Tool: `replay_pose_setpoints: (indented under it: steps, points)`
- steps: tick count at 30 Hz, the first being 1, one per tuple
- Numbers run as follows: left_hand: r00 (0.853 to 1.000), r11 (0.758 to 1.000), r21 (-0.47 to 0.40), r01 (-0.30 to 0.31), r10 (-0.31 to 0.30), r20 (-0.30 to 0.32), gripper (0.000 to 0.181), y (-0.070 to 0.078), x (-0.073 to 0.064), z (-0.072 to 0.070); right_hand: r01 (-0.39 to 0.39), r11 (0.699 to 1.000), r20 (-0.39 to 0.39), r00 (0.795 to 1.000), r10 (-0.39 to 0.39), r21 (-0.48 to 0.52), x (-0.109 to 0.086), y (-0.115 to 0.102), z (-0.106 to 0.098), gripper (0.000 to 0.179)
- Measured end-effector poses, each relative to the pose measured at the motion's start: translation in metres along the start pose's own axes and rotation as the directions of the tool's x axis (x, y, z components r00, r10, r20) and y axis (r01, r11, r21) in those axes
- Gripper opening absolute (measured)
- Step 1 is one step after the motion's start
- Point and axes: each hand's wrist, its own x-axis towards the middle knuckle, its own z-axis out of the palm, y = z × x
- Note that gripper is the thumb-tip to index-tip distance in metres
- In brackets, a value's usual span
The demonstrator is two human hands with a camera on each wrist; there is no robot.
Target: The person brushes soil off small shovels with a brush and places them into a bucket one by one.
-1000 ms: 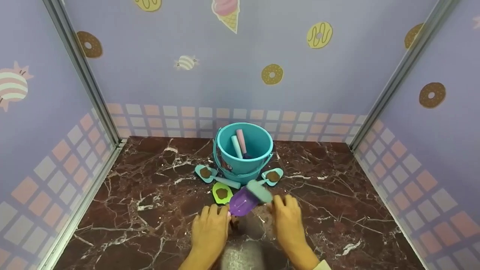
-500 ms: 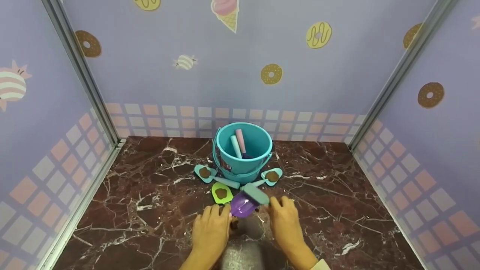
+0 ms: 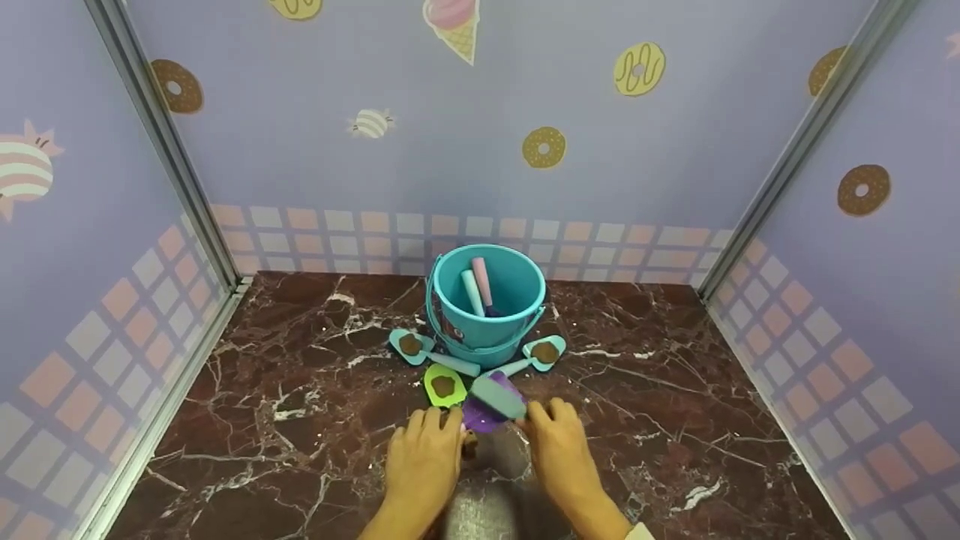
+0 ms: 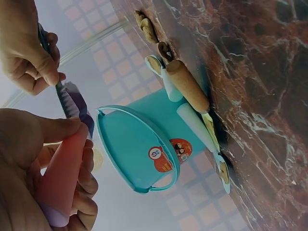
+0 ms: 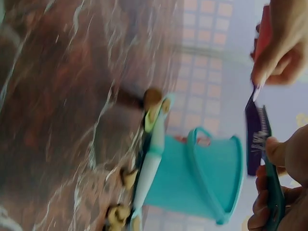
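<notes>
Two hands busy: L hand [image 3: 424, 457] has its fingers curled round the pink handle [image 4: 65, 171] of a purple shovel [image 3: 478, 420]; R hand [image 3: 561, 448] grips a teal brush [image 3: 498, 397], bristles [image 4: 69, 103] facing the blade, both tools up in front of the blue bucket [image 3: 499, 331]. Left wrist cam gives us a red sticker [image 4: 166, 159] w/ cartoon figures & a round logo; lettering's too small for us to read. Head cam alone shows us two handles [image 3: 481, 282] inside; brown lumps [image 5: 117, 215] on the tabletop [image 3: 300, 457] are clearer in wrist cams.
</notes>
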Motion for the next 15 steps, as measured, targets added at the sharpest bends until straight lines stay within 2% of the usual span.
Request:
replay_pose_setpoints:
  steps: [4, 7, 9, 11, 12, 13, 14, 15]
  points:
    - [1.0, 1.0, -0.01, -0.001, 0.001, 0.005, 0.034, -0.001, -0.002, 0.003, -0.058, 0.998, -0.035, 0.998, 0.056, -0.036, 0.005, 0.02, 0.001, 0.025]
    - [0.999, 0.999, -0.029, 0.016, -0.015, 0.032, 0.033, -0.003, -0.003, 0.004, -0.101, 0.994, -0.042, 0.994, 0.099, -0.049, 0.007, 0.029, -0.001, 0.023]
    - [0.996, 0.996, -0.07, 0.047, -0.042, 0.075, 0.031, -0.005, -0.004, 0.005, -0.114, 0.993, -0.046, 0.993, 0.112, -0.043, 0.008, 0.032, -0.003, 0.022]
    - [0.983, 0.982, -0.15, 0.112, -0.088, 0.16, 0.024, -0.008, -0.004, 0.006, -0.112, 0.993, -0.052, 0.993, 0.11, -0.027, 0.008, 0.031, -0.005, 0.022]
    - [0.971, 0.967, -0.2, 0.155, -0.112, 0.213, 0.019, -0.011, -0.003, 0.007, -0.105, 0.994, -0.055, 0.993, 0.103, -0.021, 0.007, 0.031, -0.006, 0.022]
    - [0.951, 0.94, -0.267, 0.212, -0.136, 0.276, 0.014, -0.013, -0.003, 0.008, -0.095, 0.995, -0.06, 0.994, 0.094, -0.013, 0.007, 0.029, -0.007, 0.022]
    - [0.925, 0.897, -0.343, 0.28, -0.155, 0.348, 0.012, -0.016, -0.002, 0.009, -0.087, 0.996, -0.065, 0.994, 0.086, -0.01, 0.007, 0.028, -0.008, 0.022]
    - [0.894, 0.836, -0.422, 0.351, -0.165, 0.417, 0.012, -0.018, -0.001, 0.011, -0.081, 0.997, -0.068, 0.994, 0.08, -0.006, 0.007, 0.027, -0.008, 0.022]
